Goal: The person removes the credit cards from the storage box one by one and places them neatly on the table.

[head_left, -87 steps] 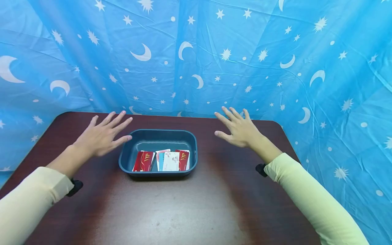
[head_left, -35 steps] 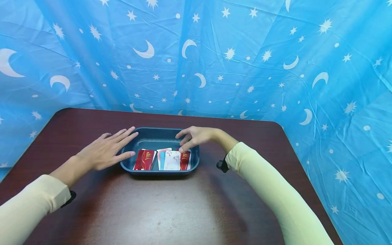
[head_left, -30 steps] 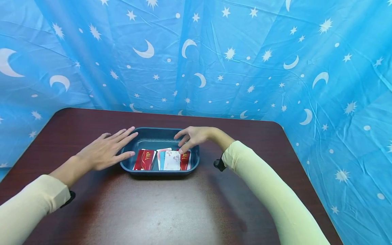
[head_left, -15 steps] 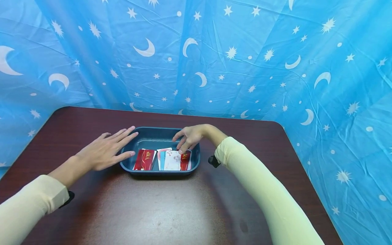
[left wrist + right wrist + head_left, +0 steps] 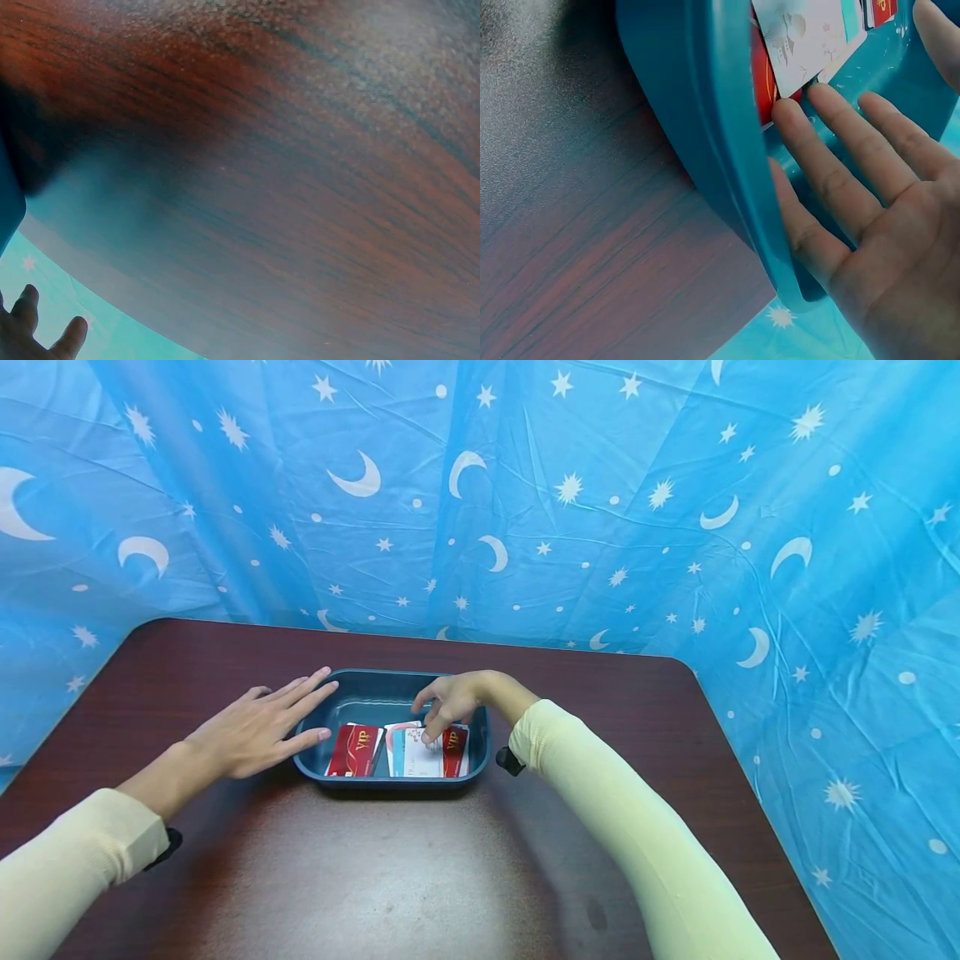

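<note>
A dark blue tray (image 5: 390, 783) holds several cards. At its left lies a red card with gold "VIP" lettering (image 5: 351, 753); towards the right a white card (image 5: 422, 762) overlaps another red VIP card (image 5: 454, 753). My right hand (image 5: 452, 697) reaches over the tray's right side, its thumb above the white card. Seen from the right wrist, its extended fingers (image 5: 851, 142) point down into the tray, two fingertips right at the cards' edge. My left hand (image 5: 251, 735) lies spread at the tray's left rim, holding nothing; only some fingers (image 5: 70, 339) show in the left wrist view.
The tray stands on a dark brown wooden table (image 5: 360, 877) with rounded far corners. Behind and to the right hangs a blue curtain (image 5: 540, 510) with white moons and stars. Each wrist carries a black band beside its pale sleeve (image 5: 622, 827).
My right hand has swung left from beside the tray to over the cards, its thumb moving from the red card to the white one. The left hand has lowered to the tray's left rim.
</note>
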Tool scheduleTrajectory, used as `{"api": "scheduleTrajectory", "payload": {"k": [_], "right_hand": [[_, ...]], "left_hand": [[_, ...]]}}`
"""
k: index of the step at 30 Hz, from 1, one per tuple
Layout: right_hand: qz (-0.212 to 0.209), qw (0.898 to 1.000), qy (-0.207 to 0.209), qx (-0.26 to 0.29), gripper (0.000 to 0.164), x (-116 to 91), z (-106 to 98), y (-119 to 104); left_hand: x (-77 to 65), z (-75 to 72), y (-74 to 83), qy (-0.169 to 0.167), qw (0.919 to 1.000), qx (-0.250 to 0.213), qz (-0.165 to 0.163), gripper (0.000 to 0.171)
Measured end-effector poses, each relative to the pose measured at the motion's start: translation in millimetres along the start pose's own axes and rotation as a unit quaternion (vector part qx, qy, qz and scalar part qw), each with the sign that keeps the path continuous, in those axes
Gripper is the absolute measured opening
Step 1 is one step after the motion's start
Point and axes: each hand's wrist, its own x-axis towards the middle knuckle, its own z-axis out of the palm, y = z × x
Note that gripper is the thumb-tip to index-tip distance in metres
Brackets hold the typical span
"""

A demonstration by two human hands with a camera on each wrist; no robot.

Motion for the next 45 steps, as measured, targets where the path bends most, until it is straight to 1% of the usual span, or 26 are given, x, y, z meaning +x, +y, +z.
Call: {"api": "scheduleTrajectory", "payload": {"k": [8,14,22,30,37,42,45], "right_hand": [[-0.003,1.000,-0.002,-0.016,0.063,1.0,0.5,1.7],[-0.006,1.000,0.000,-0.014,0.061,0.6,0.7,3.3],[-0.019,1.000,0.010,-0.020,0.059,-7.6,-0.3,-3.8],[-0.043,0.997,0.016,-0.062,0.056,-14.7,-1.5,-11.8],[-0.070,0.987,0.019,-0.140,0.054,-17.4,3.1,-17.1],[-0.077,0.985,0.033,-0.149,0.046,-19.0,5.7,-19.5],[-0.074,0.986,0.040,-0.145,0.045,-19.9,6.6,-20.7]], "left_hand": [[0.1,0.0,0.6,-0.004,1.0000,-0.003,-0.005,0.078],[0.1,0.2,1.0,-0.003,1.0000,-0.004,-0.006,0.078],[0.0,-0.3,1.7,-0.001,1.0000,0.001,-0.002,0.078],[0.3,0.6,1.7,-0.001,1.0000,0.002,-0.007,0.079],[0.4,1.3,2.0,-0.002,1.0000,0.003,-0.008,0.080],[0.3,0.7,2.6,-0.002,1.0000,0.005,-0.007,0.081],[0.2,0.2,2.5,-0.004,0.9999,0.005,-0.009,0.082]]}}
